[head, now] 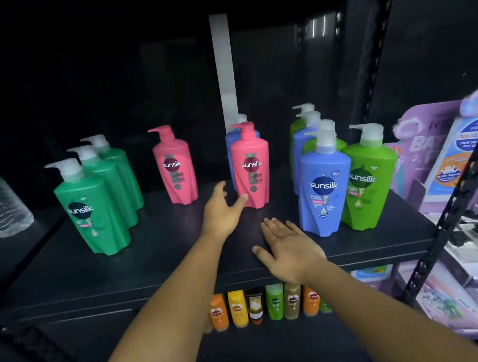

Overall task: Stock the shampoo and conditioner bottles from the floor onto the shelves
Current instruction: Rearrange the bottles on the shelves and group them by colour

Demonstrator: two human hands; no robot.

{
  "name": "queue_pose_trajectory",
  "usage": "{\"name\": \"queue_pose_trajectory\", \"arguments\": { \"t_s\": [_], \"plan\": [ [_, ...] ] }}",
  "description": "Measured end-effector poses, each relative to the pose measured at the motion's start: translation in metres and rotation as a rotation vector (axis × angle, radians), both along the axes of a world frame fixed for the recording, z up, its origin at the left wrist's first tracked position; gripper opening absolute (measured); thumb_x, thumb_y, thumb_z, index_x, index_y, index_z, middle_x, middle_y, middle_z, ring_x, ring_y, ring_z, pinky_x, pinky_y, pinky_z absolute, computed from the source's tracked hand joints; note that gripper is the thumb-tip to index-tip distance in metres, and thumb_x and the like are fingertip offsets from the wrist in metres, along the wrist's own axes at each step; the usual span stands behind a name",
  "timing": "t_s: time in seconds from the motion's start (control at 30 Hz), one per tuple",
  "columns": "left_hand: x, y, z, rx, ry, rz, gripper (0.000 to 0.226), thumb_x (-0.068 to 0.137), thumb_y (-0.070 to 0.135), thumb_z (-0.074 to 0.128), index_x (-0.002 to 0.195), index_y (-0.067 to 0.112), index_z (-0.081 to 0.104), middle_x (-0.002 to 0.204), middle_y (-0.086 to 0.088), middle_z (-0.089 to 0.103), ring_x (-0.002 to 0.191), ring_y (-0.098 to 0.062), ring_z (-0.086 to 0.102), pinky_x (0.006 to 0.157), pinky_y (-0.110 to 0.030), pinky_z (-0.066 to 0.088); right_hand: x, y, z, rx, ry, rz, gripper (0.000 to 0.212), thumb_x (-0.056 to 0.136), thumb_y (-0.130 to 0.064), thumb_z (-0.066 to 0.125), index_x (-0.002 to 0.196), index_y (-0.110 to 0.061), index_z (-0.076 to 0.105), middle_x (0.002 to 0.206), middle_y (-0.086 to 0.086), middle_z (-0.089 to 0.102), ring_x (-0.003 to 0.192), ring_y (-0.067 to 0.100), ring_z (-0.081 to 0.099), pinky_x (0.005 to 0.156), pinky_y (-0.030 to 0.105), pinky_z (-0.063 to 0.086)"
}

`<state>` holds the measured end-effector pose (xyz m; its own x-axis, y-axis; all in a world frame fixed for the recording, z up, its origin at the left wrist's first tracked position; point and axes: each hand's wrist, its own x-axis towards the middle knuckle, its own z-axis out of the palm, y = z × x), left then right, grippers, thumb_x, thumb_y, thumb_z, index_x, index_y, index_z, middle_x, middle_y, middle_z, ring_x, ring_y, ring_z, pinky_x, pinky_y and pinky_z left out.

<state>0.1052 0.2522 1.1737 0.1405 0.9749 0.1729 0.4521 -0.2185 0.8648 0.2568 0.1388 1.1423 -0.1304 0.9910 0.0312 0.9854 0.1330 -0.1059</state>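
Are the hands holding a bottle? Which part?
No, nothing is held. The left hand is open next to the front pink bottle, not wrapped round it; the right hand is spread flat over the shelf.

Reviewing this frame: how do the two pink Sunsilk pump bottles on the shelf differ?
The left pink bottle stands alone, farther back; the right pink bottle stands nearer the front, with blue bottles right behind it. The left hand is open at the right pink bottle's base, though contact is unclear; no hand is near the left pink bottle. Both are upright, with pink pumps pointing left.
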Motion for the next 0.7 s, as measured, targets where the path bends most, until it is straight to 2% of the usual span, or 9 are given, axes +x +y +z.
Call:
{"name": "queue_pose_trajectory", "arguments": {
  "t_s": [0.07,0.13,0.2,0.3,0.4,0.53,0.7],
  "plan": [
    [0.013,0.009,0.001,0.017,-0.075,0.014,0.083,0.087,0.049,0.078,0.154,0.021,0.038,0.135,-0.003,0.057,0.126,-0.018,0.056,0.109,-0.037,0.047,0.0,-0.001,0.0,-0.004,0.0,-0.001,0.078,0.101,-0.063,0.013,0.162,-0.014,0.008,0.17,0.0,0.005,0.156,0.011,-0.002,0.127,0.036,-0.002],
    [0.026,0.017,-0.002,0.053,-0.12,0.03,0.073,0.083,0.053,0.08,0.142,0.025,0.048,0.122,0.005,0.063,0.114,-0.013,0.063,0.103,-0.038,0.052,0.0,-0.001,-0.001,-0.002,-0.009,-0.003,0.079,0.101,-0.063,0.012,0.162,-0.014,0.008,0.17,0.0,0.005,0.156,0.011,-0.002,0.127,0.037,-0.001],
    [0.036,0.021,-0.006,0.07,-0.163,0.055,0.07,0.073,0.06,0.082,0.129,0.031,0.053,0.117,0.007,0.067,0.107,-0.01,0.065,0.097,-0.038,0.055,0.0,0.0,-0.001,-0.007,-0.02,-0.003,0.079,0.101,-0.063,0.011,0.162,-0.014,0.008,0.17,0.0,0.004,0.156,0.011,-0.002,0.127,0.039,0.0],
    [0.045,0.022,-0.01,0.072,-0.184,0.062,0.078,0.06,0.06,0.089,0.121,0.035,0.047,0.119,0.005,0.065,0.106,-0.01,0.065,0.091,-0.032,0.055,0.0,0.002,-0.003,-0.002,-0.026,0.001,0.079,0.1,-0.063,0.011,0.162,-0.014,0.008,0.17,0.0,0.004,0.156,0.011,-0.002,0.127,0.039,0.0],
    [0.049,0.024,-0.011,0.095,-0.135,0.067,0.083,0.06,0.054,0.091,0.123,0.031,0.043,0.12,0.003,0.062,0.106,-0.016,0.064,0.089,-0.036,0.056,0.002,0.003,-0.004,0.003,-0.029,0.003,0.079,0.1,-0.063,0.01,0.162,-0.015,0.008,0.17,0.0,0.005,0.156,0.012,-0.001,0.127,0.039,0.0],
    [0.05,0.022,-0.012,0.131,-0.065,0.059,0.076,0.074,0.044,0.088,0.129,0.023,0.04,0.123,0.001,0.059,0.107,-0.02,0.064,0.089,-0.039,0.056,0.002,0.003,-0.003,0.001,-0.023,0.007,0.079,0.1,-0.063,0.01,0.162,-0.015,0.008,0.17,0.0,0.004,0.156,0.011,-0.002,0.127,0.039,0.0],
    [0.03,0.006,-0.016,0.156,0.001,-0.008,0.079,0.078,0.045,0.084,0.137,0.024,0.036,0.127,0.003,0.06,0.11,-0.019,0.064,0.093,-0.039,0.054,0.002,0.001,-0.001,-0.014,-0.011,0.014,0.08,0.099,-0.066,0.008,0.162,-0.016,0.006,0.17,-0.001,0.004,0.156,0.01,-0.002,0.127,0.038,0.0]
  ]
}}
